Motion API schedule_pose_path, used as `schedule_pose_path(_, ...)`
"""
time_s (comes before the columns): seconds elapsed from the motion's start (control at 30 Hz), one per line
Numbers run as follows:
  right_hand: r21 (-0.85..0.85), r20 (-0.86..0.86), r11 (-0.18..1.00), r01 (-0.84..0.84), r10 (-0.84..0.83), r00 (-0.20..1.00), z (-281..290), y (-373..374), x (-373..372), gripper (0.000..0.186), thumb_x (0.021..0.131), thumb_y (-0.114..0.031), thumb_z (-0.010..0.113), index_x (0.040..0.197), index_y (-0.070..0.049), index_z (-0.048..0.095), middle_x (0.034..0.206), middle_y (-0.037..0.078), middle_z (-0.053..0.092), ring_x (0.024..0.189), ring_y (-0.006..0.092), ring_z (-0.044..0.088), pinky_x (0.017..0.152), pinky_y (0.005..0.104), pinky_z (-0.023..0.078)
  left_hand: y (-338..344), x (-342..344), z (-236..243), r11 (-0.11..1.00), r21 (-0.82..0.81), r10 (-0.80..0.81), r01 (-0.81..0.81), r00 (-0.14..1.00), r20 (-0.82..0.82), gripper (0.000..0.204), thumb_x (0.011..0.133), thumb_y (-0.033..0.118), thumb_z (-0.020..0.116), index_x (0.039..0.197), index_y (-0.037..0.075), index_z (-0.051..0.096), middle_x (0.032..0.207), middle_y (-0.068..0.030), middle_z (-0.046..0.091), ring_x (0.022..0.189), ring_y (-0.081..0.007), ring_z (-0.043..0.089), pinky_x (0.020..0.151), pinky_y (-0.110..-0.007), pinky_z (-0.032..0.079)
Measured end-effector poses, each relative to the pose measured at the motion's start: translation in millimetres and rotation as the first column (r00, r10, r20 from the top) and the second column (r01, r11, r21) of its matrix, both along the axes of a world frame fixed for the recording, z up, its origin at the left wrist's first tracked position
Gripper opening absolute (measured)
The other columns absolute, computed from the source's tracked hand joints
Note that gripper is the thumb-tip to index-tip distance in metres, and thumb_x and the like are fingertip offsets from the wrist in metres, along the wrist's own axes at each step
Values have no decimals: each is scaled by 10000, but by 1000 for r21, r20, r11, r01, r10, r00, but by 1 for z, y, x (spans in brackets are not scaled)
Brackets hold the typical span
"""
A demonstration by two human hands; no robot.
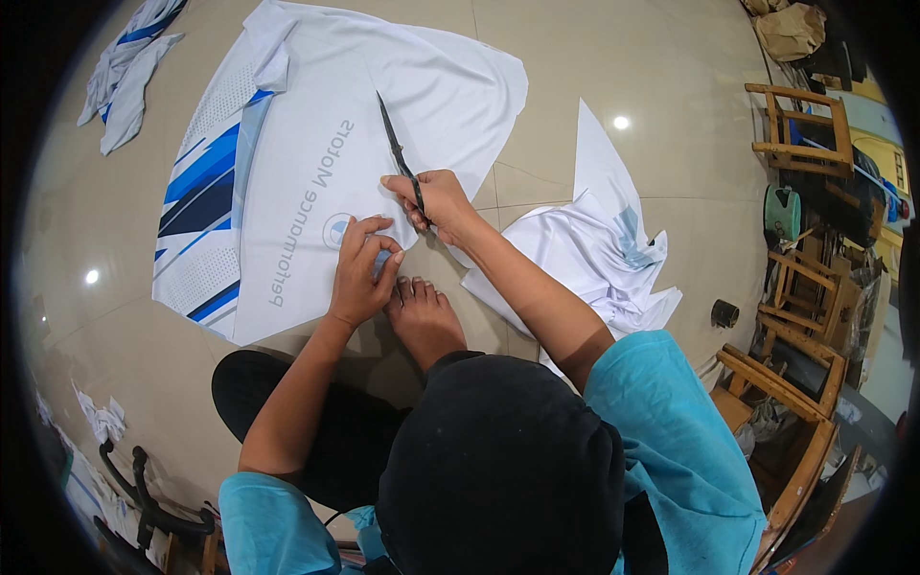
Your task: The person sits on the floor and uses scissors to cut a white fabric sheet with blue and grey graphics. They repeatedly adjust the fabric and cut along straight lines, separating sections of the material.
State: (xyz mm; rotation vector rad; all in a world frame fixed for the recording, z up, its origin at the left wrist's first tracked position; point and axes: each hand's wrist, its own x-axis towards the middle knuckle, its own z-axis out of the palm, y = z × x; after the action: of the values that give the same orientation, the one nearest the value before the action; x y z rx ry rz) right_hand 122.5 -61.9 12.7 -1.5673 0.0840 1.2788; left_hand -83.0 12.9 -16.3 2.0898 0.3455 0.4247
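Note:
A large piece of white printed fabric (pixel 422 77), with blue and navy stripes along its left side, lies spread on the floor before me. My right hand (pixel 436 203) grips black scissors (pixel 391 129) by the handles. Their blades point away from me over the fabric and look closed or nearly so. At the near edge of the fabric, my left hand (pixel 364 273) has its fingers curled, with thumb and finger pinching the cloth. My bare foot (pixel 424 321) rests on the floor just below the hands.
To the right lies a crumpled white fabric piece (pixel 575 254). More striped cloth (pixel 134 72) sits at the far left. Wooden stools (pixel 805 129) and a wooden frame (pixel 791 383) line the right side, near a small dark cup-like object (pixel 724 313). A black chair base (pixel 149 498) stands at lower left.

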Motion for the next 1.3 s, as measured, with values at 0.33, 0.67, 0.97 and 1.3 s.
schedule_pose_path(0.33, -2, 17, 1000, 14, -14, 1000, -2, 5, 1, 402, 927, -279, 922, 749, -60, 636, 629, 15, 596, 459, 97, 512, 418, 272, 373, 0, 0, 1, 1000, 3, -4, 5, 1000, -9, 103, 1003, 84, 762, 1074, 75, 688, 1416, -164, 673, 1416, -429, 622, 1307, -695, 311)
schedule_pose_path(0.67, -8, 21, 1000, -8, 8, 1000, -4, 5, 3, 406, 932, -278, 920, 740, -54, 641, 619, 11, 588, 458, 98, 513, 417, 280, 373, 0, -1, 0, 1000, -10, -6, 6, 1000, -9, 100, 1007, 93, 761, 1074, 79, 688, 1417, -159, 672, 1419, -416, 621, 1310, -689, 307)
schedule_pose_path(0.97, 4, 15, 1000, 18, -18, 1000, 3, 24, 10, 424, 900, -270, 911, 691, -60, 607, 601, 27, 567, 447, 127, 476, 423, 311, 347, 1, -2, 2, 1000, -11, -9, 9, 1000, -5, 95, 1018, 91, 752, 1074, 74, 678, 1417, -162, 666, 1417, -416, 617, 1316, -674, 302)
schedule_pose_path(1.3, 11, 29, 1000, 20, -21, 999, -6, 24, 8, 415, 914, -255, 905, 717, -33, 614, 626, 47, 591, 454, 126, 499, 413, 312, 361, 0, -1, 0, 1000, 2, -8, 8, 1000, -3, 92, 1018, 94, 751, 1073, 73, 681, 1425, -162, 667, 1415, -418, 616, 1316, -677, 305)
